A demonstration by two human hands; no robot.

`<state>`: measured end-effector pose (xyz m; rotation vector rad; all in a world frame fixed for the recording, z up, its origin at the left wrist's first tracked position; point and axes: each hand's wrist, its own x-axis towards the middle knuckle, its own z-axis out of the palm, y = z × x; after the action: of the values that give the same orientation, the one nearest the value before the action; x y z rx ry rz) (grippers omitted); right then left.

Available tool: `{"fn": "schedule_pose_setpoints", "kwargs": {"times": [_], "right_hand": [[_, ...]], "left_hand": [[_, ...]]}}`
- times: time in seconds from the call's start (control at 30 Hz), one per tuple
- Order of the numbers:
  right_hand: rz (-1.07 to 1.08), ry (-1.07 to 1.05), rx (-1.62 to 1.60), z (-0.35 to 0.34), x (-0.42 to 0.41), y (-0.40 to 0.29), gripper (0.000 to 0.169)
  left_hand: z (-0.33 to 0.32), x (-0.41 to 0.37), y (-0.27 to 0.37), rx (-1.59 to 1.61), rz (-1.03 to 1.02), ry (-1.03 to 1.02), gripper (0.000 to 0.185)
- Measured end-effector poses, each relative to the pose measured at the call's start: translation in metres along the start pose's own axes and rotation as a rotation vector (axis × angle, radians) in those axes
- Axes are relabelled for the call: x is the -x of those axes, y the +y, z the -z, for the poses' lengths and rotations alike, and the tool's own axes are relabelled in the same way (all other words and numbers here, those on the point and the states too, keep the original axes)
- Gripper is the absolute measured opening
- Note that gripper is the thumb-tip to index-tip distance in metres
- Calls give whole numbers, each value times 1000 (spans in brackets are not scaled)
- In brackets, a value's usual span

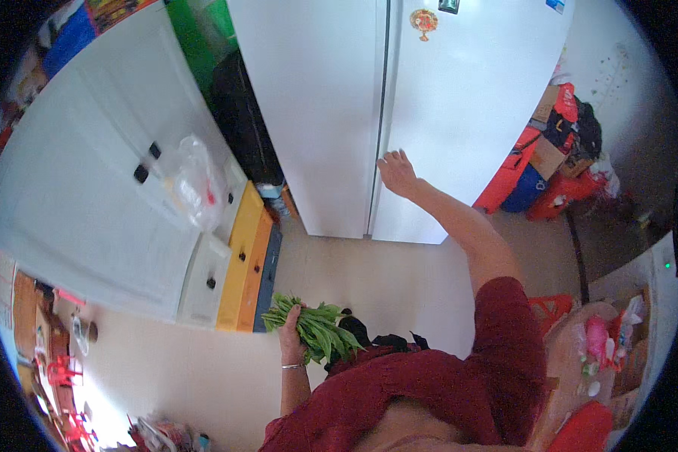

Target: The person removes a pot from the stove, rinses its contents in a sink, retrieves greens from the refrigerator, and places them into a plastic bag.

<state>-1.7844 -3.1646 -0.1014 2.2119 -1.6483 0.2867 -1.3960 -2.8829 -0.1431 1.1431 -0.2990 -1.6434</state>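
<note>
My left hand (pixel 292 338), with a bangle on its wrist, grips a bunch of green leafy vegetables (pixel 322 330) by the stems, low in front of my body. The leaves point to the right. My right hand (pixel 396 172) reaches out to a white two-door refrigerator (pixel 463 107). Its bent fingers are at the seam between the two doors, near the edge of the right door. Both doors look closed. Whether those fingers grip the door edge is hard to tell.
On the left stands a white cabinet (pixel 90 169) with a plastic bag (pixel 198 186) hanging on it and coloured drawers (pixel 243 265) below. Boxes and bags (pixel 553 152) are piled right of the refrigerator. A cluttered round table (pixel 576 350) is close on my right.
</note>
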Motion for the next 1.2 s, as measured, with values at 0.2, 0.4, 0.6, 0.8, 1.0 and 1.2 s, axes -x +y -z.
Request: {"fn": "schedule_pose_setpoints", "kwargs": {"times": [0.2,0.4,0.6,0.8,1.0,1.2], "right_hand": [[129,-21,491,-18,-112,61,16],[79,-301,716,-87,-155,107,21],[31,-54,1204,-126,-163,112,18],[119,-280,847,-77,-139,73,12],[242,-166,870,7,-33,43,21],[143,-177,87,75,86,19,22]], "left_hand": [[-39,-96,60,-198,-14,-84,23],[-25,-148,69,-110,47,-59,22],[-19,-159,71,-150,108,-79,22],[-40,-157,83,-270,156,-77,31],[-98,-213,56,-245,208,-354,26],[-167,-267,27,-334,277,-497,25]]}}
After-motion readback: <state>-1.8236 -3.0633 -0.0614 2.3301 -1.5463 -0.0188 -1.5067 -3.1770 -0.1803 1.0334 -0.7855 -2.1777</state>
